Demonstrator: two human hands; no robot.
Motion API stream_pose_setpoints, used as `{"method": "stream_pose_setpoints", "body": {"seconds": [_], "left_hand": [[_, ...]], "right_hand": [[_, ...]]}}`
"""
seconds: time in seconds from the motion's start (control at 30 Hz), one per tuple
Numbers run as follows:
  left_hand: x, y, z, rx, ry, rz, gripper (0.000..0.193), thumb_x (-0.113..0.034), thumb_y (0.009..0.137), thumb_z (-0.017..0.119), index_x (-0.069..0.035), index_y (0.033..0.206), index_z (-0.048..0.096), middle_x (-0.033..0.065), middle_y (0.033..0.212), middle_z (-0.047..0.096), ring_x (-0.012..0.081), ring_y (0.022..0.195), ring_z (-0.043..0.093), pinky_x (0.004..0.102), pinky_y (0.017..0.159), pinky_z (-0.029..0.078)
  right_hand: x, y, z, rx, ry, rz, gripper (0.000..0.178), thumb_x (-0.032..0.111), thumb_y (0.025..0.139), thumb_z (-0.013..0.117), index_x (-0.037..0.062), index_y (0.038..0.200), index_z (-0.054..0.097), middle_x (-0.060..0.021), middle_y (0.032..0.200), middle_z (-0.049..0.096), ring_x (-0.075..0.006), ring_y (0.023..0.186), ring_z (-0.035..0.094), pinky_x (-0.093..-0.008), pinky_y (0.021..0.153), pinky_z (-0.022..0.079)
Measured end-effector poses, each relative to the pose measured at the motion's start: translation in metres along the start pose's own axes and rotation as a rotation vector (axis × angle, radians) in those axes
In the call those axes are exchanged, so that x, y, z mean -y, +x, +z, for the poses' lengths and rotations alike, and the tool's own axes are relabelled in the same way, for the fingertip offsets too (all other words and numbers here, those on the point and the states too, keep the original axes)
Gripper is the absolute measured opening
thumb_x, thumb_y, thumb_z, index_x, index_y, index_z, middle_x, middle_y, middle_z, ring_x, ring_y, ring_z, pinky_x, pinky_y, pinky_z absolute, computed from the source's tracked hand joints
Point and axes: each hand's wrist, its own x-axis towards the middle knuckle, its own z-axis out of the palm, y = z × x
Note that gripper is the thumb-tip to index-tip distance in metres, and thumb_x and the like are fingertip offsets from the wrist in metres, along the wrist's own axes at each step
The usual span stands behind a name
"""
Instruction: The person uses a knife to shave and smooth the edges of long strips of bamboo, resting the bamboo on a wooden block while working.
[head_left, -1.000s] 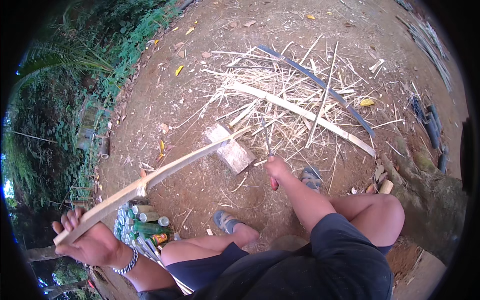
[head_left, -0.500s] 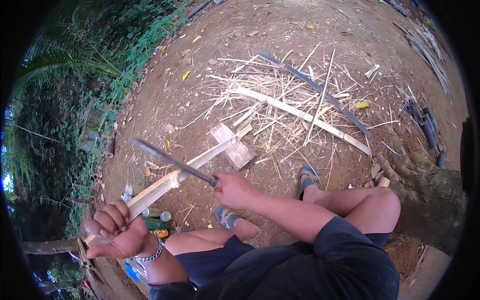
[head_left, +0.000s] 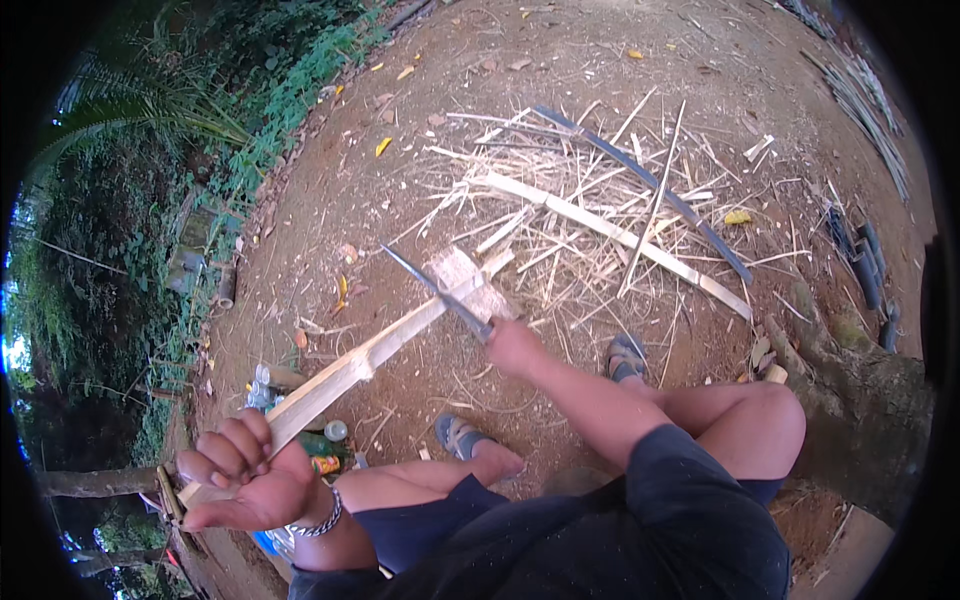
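Heap of pale shavings (head_left: pixel 562 252), one: on the ground beyond the right hand, well apart from the left. Strip (head_left: pixel 330 388), one, pale, split wood or bamboo by its look: near end in the left hand, long axis running diagonally away from it and rightward, far end past the right hand on its left and far side. Block (head_left: pixel 452 264), one, wooden: just beyond and left of the right hand, with the strip lying across its top near the far end. Knife (head_left: pixel 465 312), one, long dark blade: out from the right hand, pointing away and leftward, so that it crosses the line of the strip close by the block; whether edge and strip touch cannot be told. Left hand (head_left: pixel 250 475): grasping the strip, fingers curled over it, palm turned up, thumb out along the near side. Right hand (head_left: pixel 515 347): clenched round the knife's handle, mostly hidden in the fist; forearm reaching away and leftward. Of the two, the right hand is nearer the block and the strip's far end. Bracelet (head_left: pixel 324 514), chain: on the left wrist. Frayed tuft (head_left: pixel 362 372), small: on the strip, between the left hand and the block.
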Motion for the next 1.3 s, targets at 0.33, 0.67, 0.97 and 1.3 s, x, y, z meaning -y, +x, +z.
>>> {"method": "stream_pose_setpoints", "body": {"seconds": [0.33,0.67,0.97,1.3], "left_hand": [[0.008,0.013,0.002,-0.006,0.038,-0.022,0.05,-0.059,0.088,0.06,-0.017,0.073,0.037,-0.0066,0.058,0.03,0.0051,0.049,0.026,0.0223,0.051,0.022],[0.025,0.055,-0.004,0.058,0.005,-0.12,0.045,-0.046,0.086,0.069,-0.013,0.074,0.04,-0.0049,0.062,0.033,0.0067,0.054,0.031,0.0233,0.054,0.026],[0.032,0.086,-0.042,0.153,0.044,-0.14,0.049,-0.053,0.092,0.054,-0.011,0.071,0.039,-0.0034,0.062,0.033,0.0081,0.051,0.03,0.024,0.054,0.028],[0.038,0.113,-0.053,0.249,0.057,-0.141,0.053,-0.052,0.099,0.032,-0.009,0.069,0.037,0.0002,0.06,0.032,0.0111,0.051,0.028,0.0256,0.054,0.029]], "right_hand": [[-0.045,0.036,-0.016,-0.001,-0.059,-0.037,0.024,0.019,0.086,0.057,0.0078,0.106,0.063,-0.0178,0.09,0.068,-0.0347,0.088,0.067,-0.0434,0.078,0.053],[-0.071,0.088,0.003,0.08,0.127,0.064,0.031,0.011,0.086,0.058,0.0007,0.114,0.06,-0.0209,0.098,0.068,-0.0321,0.077,0.068,-0.0407,0.073,0.055],[-0.007,0.066,-0.026,0.147,0.027,-0.319,0.03,0.017,0.083,0.059,0.0213,0.112,0.065,-0.0109,0.083,0.068,-0.0277,0.08,0.067,-0.0425,0.075,0.055],[-0.034,0.11,-0.013,0.269,-0.072,-0.15,0.025,0.014,0.091,0.05,0.0037,0.111,0.064,-0.0156,0.086,0.069,-0.0255,0.083,0.069,-0.0406,0.076,0.055]]}}
